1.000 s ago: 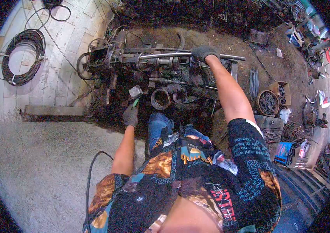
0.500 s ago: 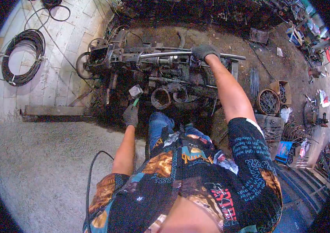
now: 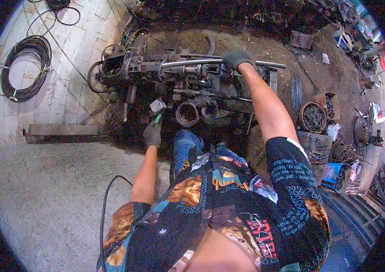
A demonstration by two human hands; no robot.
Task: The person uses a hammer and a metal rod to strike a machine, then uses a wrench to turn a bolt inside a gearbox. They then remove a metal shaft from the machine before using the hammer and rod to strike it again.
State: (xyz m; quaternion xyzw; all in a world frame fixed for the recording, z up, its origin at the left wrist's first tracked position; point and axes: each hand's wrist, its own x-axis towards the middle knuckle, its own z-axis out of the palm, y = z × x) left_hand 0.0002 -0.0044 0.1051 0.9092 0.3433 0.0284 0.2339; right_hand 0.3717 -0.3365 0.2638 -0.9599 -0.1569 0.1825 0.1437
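Note:
My right hand, in a dark glove, is closed over a long metal bar lying across the top of a greasy dark machine. The bar's right end sticks out past my fingers. My left hand, also gloved, hangs in front of the machine, closed around a green-handled tool with a pale, square head. Its exact kind is not clear. Just right of this tool, a round metal ring sits at the machine's front.
A coil of black cable lies on pale tiles at left, with a metal beam below it. To the right are thin rods, a round container of metal pieces and a cardboard box. A black cable hangs by my left side.
Both hands keep their hold and stay nearly in place. The view has shifted very slightly.

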